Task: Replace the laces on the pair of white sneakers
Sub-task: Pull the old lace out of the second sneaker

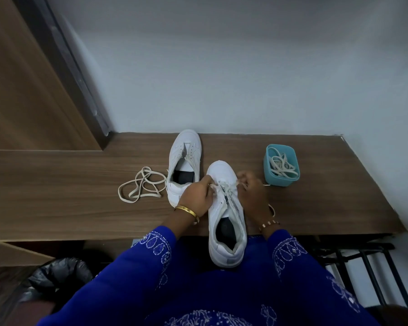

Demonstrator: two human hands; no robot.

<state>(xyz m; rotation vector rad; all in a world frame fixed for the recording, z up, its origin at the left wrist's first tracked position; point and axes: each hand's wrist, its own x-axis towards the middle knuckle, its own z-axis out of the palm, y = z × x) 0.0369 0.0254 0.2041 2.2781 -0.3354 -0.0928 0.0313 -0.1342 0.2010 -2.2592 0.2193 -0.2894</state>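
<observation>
At the bench (57,184) edge the near sneaker (226,222) overhangs; fingers of both hands, left (198,196) and right (253,194), pinch its lace (224,185); a hard pull could tip it off, or miss an eyelet.

head camera looks steeply down, close over the desk (57,184)

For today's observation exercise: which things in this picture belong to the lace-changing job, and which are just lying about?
Belong to the job:
near white sneaker, held by left hand and right hand
far white sneaker
loose cream lace on the wooden tabletop
teal plastic tub with laces

Just lying about:
black bin bag
black metal rack
</observation>
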